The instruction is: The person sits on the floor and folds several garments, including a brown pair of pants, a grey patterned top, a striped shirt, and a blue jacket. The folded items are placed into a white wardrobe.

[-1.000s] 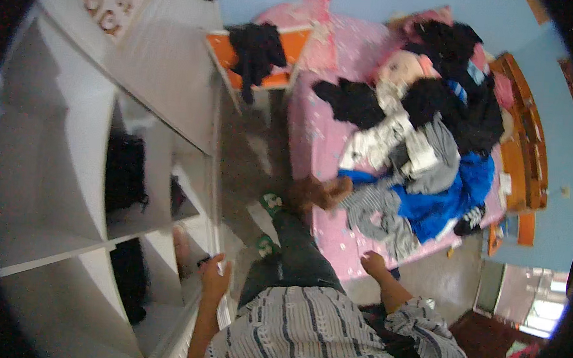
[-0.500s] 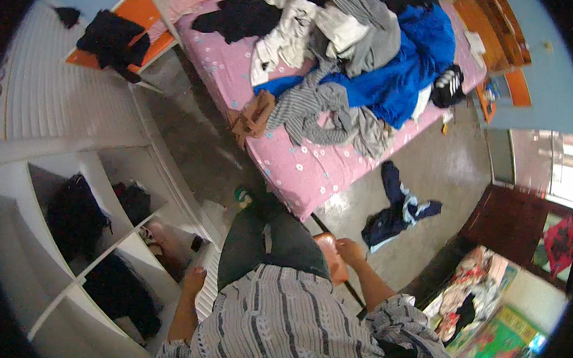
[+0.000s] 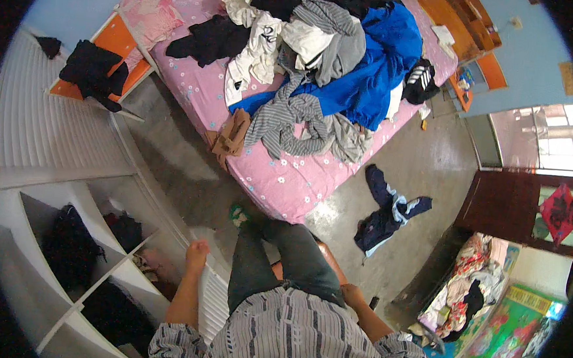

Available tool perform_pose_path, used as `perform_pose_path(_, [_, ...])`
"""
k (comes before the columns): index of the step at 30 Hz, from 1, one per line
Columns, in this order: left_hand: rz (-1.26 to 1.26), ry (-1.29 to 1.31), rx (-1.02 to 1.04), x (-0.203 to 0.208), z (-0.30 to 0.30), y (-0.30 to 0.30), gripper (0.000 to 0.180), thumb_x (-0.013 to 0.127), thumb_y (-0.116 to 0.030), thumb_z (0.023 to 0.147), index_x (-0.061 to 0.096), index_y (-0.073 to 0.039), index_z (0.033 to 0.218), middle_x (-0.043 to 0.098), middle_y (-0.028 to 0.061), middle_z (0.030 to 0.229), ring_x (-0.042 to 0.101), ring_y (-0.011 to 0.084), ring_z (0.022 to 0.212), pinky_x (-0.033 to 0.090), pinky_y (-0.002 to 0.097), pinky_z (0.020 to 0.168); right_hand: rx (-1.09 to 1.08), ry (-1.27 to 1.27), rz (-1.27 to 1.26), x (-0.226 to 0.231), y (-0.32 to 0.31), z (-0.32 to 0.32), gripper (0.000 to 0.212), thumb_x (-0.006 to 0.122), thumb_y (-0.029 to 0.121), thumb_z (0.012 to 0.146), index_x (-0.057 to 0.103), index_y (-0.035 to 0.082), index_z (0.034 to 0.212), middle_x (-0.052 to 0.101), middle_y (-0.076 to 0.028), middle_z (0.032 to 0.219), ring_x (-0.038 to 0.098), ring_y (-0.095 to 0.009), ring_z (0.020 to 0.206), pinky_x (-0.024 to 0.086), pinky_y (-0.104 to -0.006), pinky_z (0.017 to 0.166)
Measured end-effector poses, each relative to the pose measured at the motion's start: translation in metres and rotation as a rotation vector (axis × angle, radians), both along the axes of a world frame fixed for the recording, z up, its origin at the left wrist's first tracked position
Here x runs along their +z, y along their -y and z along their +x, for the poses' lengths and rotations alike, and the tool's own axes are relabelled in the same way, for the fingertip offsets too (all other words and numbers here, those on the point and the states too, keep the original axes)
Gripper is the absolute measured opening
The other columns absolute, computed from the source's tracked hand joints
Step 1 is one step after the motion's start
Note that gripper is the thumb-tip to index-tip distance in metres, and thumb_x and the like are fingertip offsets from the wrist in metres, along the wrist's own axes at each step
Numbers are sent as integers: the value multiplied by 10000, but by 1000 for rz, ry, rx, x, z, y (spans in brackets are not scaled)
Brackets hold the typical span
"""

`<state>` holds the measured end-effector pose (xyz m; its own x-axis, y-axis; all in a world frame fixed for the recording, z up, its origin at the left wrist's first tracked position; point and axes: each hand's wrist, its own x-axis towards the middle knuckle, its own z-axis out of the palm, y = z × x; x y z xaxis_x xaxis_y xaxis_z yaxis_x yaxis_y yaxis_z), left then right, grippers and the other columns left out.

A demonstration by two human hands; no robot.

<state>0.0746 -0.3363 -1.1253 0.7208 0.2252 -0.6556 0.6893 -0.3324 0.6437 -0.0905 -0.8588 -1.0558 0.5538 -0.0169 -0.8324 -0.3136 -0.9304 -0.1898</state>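
My left hand (image 3: 196, 255) is raised beside the white cabinet, its fingers loosely apart and nothing seen in them. At my right thigh, my right hand (image 3: 353, 295) is closed at the edge of an orange-brown stool (image 3: 332, 260). My legs cover most of the stool, and a short black end shows beside the hand. In front of me a pink flowered bed (image 3: 279, 195) bears a heap of clothes: a blue garment (image 3: 371, 79), a grey striped top (image 3: 286, 123), white pieces and a brown garment (image 3: 231, 136) near the corner.
White cabinet shelves (image 3: 107, 263) with dark clothes stand at my left. A navy and light-blue garment (image 3: 389, 211) lies on the grey floor to the right. Beyond it are a clothes pile (image 3: 466, 295) and an orange desk (image 3: 469, 33). A black garment hangs over an orange bedside stand (image 3: 111, 40).
The stool has moved left, behind my legs, with my right hand beside it. My left hand has risen a little. The whole view has shifted slightly.
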Motion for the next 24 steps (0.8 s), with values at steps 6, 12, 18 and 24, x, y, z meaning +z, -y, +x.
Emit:
perform_pose_path(6, [147,-12,-1,-38,-50,50,193,568,-197,869,626,-28,941,660,147,852,634,250,809,482,346,731,-488,93,93,-3,43,83,294,573,260,867,618,37,1053,658,-141,831,661,-245,760,513,-329,691])
perform_pose_path(12, [258,167,-68,-43,-17,132,175,580,-160,876,610,-63,1018,663,124,850,638,223,774,489,315,717,-62,52,169,-56,30,211,384,627,278,829,594,71,1151,653,-181,1025,650,-309,893,517,-396,758])
perform_pose_path(18, [47,202,485,-71,53,270,157,577,-139,895,612,-35,1008,668,80,849,615,147,742,491,292,692,442,-167,504,-174,18,234,486,653,361,786,570,76,1170,625,-151,1105,607,-329,1001,503,-443,825])
perform_pose_path(24, [244,406,68,-125,111,322,173,607,-128,884,609,-17,1017,652,67,817,612,134,749,490,278,690,834,-398,382,-260,-16,149,616,748,369,681,542,104,1197,602,-143,1078,606,-332,959,493,-465,778])
